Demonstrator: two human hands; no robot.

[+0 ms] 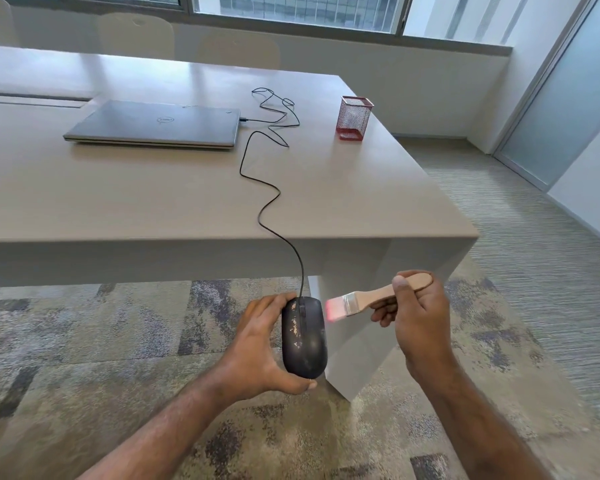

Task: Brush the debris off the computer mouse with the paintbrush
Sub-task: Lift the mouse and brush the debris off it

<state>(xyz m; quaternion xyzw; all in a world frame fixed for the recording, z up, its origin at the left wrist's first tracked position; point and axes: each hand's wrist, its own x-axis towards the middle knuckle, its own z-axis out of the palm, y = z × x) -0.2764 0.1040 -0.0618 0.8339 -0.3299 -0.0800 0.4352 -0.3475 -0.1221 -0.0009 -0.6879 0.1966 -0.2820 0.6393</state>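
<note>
The left hand (257, 344) grips the black computer mouse (303, 336) (pale debris (296, 327) flecks its top) off the table's (187, 188) near edge, above the carpet. The right hand (418, 315) clasps the paintbrush (374, 297), its pink bristles just beside the mouse.

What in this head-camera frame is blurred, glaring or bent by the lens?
Head view: the pink bristles of the wooden-handled paintbrush are smeared by motion blur, while the black corded computer mouse and its pale debris flecks stay sharp; daylight from the windows washes reflections across the far beige tabletop; the wide-angle lens bows the table edge and tilts the glass door frame.
</note>
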